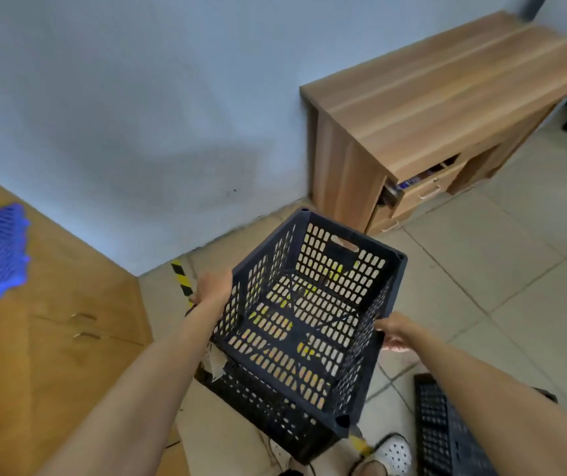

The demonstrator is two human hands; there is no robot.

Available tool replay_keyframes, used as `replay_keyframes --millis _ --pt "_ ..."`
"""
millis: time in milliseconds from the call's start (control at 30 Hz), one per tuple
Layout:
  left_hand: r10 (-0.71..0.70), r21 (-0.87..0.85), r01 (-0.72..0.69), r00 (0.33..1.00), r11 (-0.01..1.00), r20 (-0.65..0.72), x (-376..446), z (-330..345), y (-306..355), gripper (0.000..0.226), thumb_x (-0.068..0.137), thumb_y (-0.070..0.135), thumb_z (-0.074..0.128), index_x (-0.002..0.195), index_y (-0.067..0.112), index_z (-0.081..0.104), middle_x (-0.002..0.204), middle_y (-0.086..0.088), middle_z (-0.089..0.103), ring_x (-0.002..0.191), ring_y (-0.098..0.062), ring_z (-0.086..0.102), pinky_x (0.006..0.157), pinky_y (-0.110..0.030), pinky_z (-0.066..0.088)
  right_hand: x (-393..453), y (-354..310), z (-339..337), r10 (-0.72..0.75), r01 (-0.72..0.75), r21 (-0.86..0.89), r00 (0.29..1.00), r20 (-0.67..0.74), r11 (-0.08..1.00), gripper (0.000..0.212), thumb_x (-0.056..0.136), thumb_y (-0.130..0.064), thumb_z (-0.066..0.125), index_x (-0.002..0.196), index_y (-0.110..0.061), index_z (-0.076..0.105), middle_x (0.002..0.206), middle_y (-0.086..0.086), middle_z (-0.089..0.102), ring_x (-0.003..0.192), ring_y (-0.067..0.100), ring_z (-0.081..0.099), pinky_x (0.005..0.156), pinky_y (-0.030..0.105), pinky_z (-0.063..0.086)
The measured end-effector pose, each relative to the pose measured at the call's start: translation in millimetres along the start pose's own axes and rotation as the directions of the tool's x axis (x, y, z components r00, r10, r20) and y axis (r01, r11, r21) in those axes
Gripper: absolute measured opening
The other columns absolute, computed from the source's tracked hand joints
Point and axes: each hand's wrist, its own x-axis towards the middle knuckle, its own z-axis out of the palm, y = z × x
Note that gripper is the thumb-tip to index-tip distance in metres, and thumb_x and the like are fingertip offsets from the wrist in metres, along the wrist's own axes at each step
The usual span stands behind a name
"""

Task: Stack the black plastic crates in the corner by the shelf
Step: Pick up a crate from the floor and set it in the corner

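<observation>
Left hand (pixel 211 286) and right hand (pixel 393 329) clasp opposite rims of the black crate (pixel 306 324), which looks light, stiff, best held there.

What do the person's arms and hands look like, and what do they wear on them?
Both forearms are bare as far as the view shows: no sleeves appear. The left hand and right hand have no gloves. No watch, bracelet or ring can be seen, though the fingers are partly hidden.
</observation>
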Motion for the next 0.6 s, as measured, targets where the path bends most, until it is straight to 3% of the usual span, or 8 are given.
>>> replay_keyframes --millis 67,133,233,267,367,433,533,600 --pt "-0.056 -0.075 0.053 0.998 0.996 -0.029 17 -24 -23 0.051 0.101 0.042 0.030 0.105 0.002 0.061 0.106 -0.018 0.060 0.101 -0.034 0.052 0.104 -0.047 0.027 2 -25 29 -0.031 0.033 -0.082 0.999 0.022 0.996 0.024 0.098 -0.001 0.046 0.116 0.015 0.047 0.098 0.026 0.058 0.071 0.023 0.061 0.054 0.024 0.057" --pt "-0.129 -0.235 0.108 0.988 0.966 -0.079 35 -44 -44 0.053 0.095 0.050 0.033 0.084 0.005 0.058 0.096 -0.015 0.060 0.091 -0.032 0.052 0.105 -0.049 0.033 7 -52 55 -0.067 0.074 -0.140 0.996 0.056 0.987 0.019 0.099 -0.003 0.046 0.114 0.009 0.047 0.084 0.019 0.055 0.058 0.020 0.059 0.040 0.021 0.052" --pt "-0.221 -0.413 0.162 0.970 0.896 -0.099 66 -64 -75 0.045 0.083 0.057 0.035 0.068 0.017 0.047 0.086 -0.009 0.060 0.095 -0.036 0.060 0.102 -0.058 0.040 21 -90 89 -0.085 0.104 -0.229 0.992 0.091 0.968 0.030 0.100 -0.009 0.047 0.121 0.013 0.045 0.103 0.022 0.060 0.089 0.036 0.066 0.070 0.029 0.060" --pt "-0.246 -0.433 0.180 0.964 0.883 -0.100 81 -66 -84 0.044 0.082 0.057 0.035 0.067 0.018 0.046 0.080 -0.007 0.057 0.097 -0.038 0.061 0.102 -0.059 0.040 26 -102 98 -0.094 0.116 -0.276 0.991 0.091 0.954 0.032 0.100 -0.011 0.048 0.121 0.013 0.046 0.108 0.023 0.062 0.091 0.035 0.067 0.072 0.032 0.060" --pt "-0.316 -0.504 0.227 0.944 0.834 -0.097 100 -77 -93 0.045 0.080 0.057 0.037 0.069 0.016 0.051 0.074 -0.005 0.054 0.102 -0.038 0.062 0.102 -0.060 0.040 37 -139 119 -0.122 0.148 -0.409 0.988 0.090 0.900 0.027 0.099 -0.016 0.051 0.111 0.008 0.051 0.077 0.017 0.060 0.052 0.021 0.063 0.034 0.021 0.048" --pt "-0.347 -0.561 0.226 0.930 0.796 -0.119 108 -81 -88 0.044 0.085 0.056 0.041 0.073 0.015 0.053 0.081 -0.006 0.057 0.100 -0.035 0.062 0.101 -0.056 0.043 53 -161 127 -0.118 0.153 -0.455 0.987 0.104 0.877 0.037 0.099 -0.021 0.051 0.118 0.010 0.050 0.086 0.019 0.063 0.058 0.022 0.061 0.035 0.022 0.049" --pt "-0.419 -0.663 0.241 0.900 0.709 -0.121 110 -86 -64 0.039 0.093 0.046 0.044 0.073 0.012 0.048 0.074 -0.003 0.051 0.070 -0.022 0.053 0.073 -0.035 0.047 86 -193 130 -0.093 0.167 -0.539 0.982 0.161 0.826 0.043 0.098 -0.030 0.053 0.122 0.006 0.053 0.108 0.020 0.066 0.074 0.025 0.068 0.045 0.022 0.053" --pt "-0.446 -0.672 0.240 0.882 0.700 -0.150 122 -83 -50 0.036 0.097 0.040 0.043 0.072 0.015 0.043 0.066 0.001 0.040 0.059 -0.016 0.038 0.068 -0.035 0.042 108 -216 128 -0.069 0.155 -0.561 0.983 0.172 0.813 0.043 0.096 -0.030 0.056 0.121 0.005 0.054 0.109 0.020 0.067 0.076 0.026 0.069 0.048 0.023 0.055"
